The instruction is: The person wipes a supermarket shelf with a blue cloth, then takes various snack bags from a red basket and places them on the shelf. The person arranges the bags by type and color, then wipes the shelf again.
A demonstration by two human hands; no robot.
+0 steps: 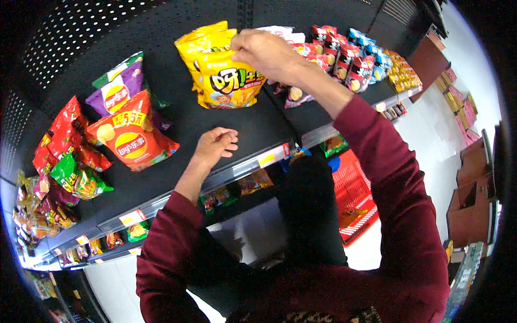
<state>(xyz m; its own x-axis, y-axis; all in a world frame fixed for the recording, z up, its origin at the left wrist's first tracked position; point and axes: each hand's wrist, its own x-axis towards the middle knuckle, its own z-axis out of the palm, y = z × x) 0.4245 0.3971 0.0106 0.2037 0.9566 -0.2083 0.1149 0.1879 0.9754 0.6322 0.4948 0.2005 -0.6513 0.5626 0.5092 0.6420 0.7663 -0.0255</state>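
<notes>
A yellow bag of potato snacks (230,80) stands upright on the black shelf (258,125), in front of other yellow bags (204,34) of the same look. My right hand (262,52) pinches its upper edge and covers its top right corner. Lower down, my left hand (218,145) hovers over the front of the shelf with loosely curled fingers and holds nothing. To its left, an orange-red Lay's bag (131,141) leans back against a purple Lay's bag (115,95).
Red, black and blue snack bags (349,60) line the shelf at right. More red bags (66,133) and a green bag (78,177) crowd its left end. A price-tag rail (242,165) edges the front. On the floor sits a red plastic basket (355,198), with brown cartons (470,202) farther right.
</notes>
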